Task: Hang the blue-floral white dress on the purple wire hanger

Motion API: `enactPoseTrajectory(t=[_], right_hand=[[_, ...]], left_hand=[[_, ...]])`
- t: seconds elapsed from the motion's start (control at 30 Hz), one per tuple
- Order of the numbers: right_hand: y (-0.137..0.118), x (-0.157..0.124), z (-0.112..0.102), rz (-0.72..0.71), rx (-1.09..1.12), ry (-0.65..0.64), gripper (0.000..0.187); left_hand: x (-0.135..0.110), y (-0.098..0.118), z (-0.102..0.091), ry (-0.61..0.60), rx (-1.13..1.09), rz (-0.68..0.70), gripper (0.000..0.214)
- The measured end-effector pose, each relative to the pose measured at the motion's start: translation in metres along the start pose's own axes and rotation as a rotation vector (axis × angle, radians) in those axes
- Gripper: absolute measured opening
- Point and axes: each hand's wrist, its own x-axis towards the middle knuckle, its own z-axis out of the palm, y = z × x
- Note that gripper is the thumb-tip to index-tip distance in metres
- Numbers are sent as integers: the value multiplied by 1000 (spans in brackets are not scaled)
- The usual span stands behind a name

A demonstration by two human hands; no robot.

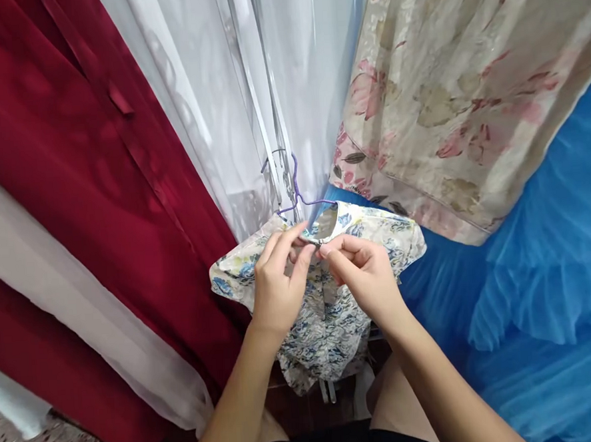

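Note:
A short-sleeved white top with a blue and yellow floral pattern hangs on a purple wire hanger. At its neckline, the fingers of my left hand are closed on the left side of the collar edge. My right hand pinches the same edge just to the right, its thumb and forefinger pressed together. Between the fingertips a small fastening shows, too small to identify. Both hands cover part of the top's front.
A dark red drape hangs at left, beside a pale sheer cloth. Behind the hanger are white fabric and white straps. To the right hang a cream flowered garment and blue ruffled fabric.

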Motion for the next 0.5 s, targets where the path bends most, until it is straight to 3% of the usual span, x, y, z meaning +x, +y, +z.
enactPoseTrajectory(t=[0.07, 0.13, 0.23, 0.37, 0.5], right_hand=[[8, 4, -1, -28, -53, 1, 29], [25, 6, -1, -35, -165, 18, 29], [59, 1, 4, 28, -357, -17, 31], [82, -22, 11, 147, -248, -127, 35], [80, -48, 13, 207, -124, -154, 38]], left_hand=[[18, 5, 1, -50, 75, 66, 15], [24, 8, 2, -25, 120, 128, 14], [29, -2, -11, 210, 112, 121, 13], [35, -57, -50, 624, -89, -153, 22], [14, -129, -75, 752, -634, -576, 20]])
